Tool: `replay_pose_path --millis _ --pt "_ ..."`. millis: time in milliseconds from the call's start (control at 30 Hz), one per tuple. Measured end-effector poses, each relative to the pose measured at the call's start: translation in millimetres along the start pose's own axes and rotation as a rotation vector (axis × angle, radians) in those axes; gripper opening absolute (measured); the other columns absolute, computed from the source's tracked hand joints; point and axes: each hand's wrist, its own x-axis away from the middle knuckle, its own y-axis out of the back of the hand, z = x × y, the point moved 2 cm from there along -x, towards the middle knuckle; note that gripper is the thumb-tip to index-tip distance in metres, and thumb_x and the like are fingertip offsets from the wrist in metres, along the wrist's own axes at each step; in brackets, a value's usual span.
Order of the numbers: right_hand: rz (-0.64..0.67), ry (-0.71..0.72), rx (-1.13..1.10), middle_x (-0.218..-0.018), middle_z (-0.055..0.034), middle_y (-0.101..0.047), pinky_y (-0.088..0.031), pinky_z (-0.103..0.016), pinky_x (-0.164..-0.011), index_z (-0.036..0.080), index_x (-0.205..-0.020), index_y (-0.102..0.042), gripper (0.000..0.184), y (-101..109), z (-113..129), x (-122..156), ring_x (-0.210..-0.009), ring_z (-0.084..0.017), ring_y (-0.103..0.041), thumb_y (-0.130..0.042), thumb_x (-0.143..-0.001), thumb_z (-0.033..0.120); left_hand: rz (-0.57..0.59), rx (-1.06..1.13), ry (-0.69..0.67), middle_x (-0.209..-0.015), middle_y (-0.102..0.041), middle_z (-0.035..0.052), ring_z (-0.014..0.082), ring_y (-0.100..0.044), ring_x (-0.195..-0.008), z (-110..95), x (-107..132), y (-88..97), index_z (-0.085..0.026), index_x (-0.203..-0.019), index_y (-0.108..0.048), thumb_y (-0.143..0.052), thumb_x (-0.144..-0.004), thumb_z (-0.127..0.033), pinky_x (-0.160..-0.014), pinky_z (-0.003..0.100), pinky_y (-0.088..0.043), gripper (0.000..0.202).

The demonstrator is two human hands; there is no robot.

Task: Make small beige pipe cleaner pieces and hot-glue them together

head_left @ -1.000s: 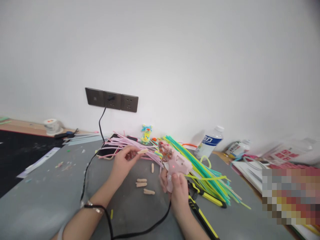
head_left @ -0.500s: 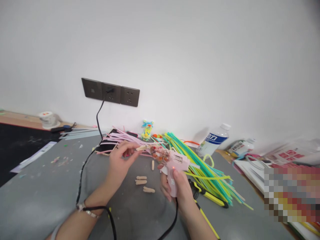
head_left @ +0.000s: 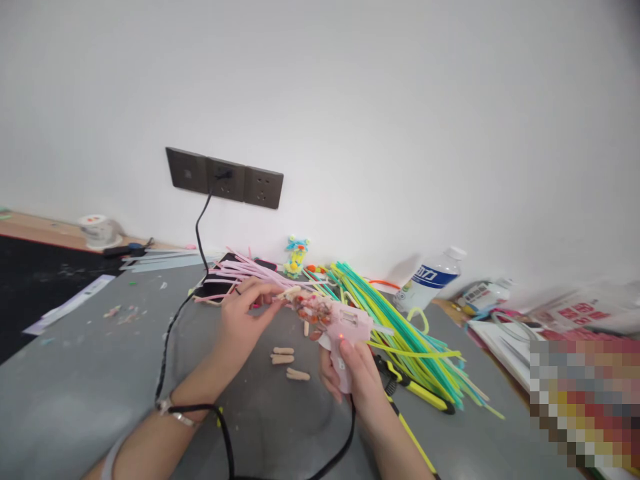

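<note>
My right hand (head_left: 353, 373) is wrapped round the handle of a pink glue gun (head_left: 347, 327), whose small red light is lit. Its front end is crusted with reddish and brown lumps and points left. Between the fingertips of my left hand (head_left: 250, 310) is a small beige pipe cleaner piece (head_left: 290, 293), right at the gun's front end; whether they touch I cannot tell. Several similar short beige pieces (head_left: 283, 359) lie on the grey table (head_left: 210, 447) below. The black cord (head_left: 165, 353) passes over my left wrist.
Pink pipe cleaners (head_left: 245, 268) lie behind my left hand, and green and yellow pipe cleaners (head_left: 400, 327) spread on the right beside yellow-black pliers (head_left: 425, 393). A small blue-yellow figure (head_left: 297, 257), a bottle (head_left: 433, 277) and a wall socket (head_left: 225, 177) are at the back.
The glue gun's front end has moved slightly left, closer over the beige piece in my left hand. The view has shifted a little.
</note>
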Motion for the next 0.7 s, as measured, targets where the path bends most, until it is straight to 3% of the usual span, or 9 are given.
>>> replay_pose_path --millis 700 --pt "0.025 0.01 0.043 -0.046 0.0093 -0.039 -0.023 -0.018 -0.032 0.012 -0.093 -0.063 0.053 3.5 -4.0 -1.5 -0.03 -0.005 -0.03 -0.056 -0.086 0.064 0.012 -0.014 -0.029 -0.07 -0.057 -0.0029 0.0114 -0.053 -0.062 3.1 1.0 -0.3 -0.019 -0.089 -0.07 -0.067 -0.085 -0.016 -0.058 0.022 -0.043 0.006"
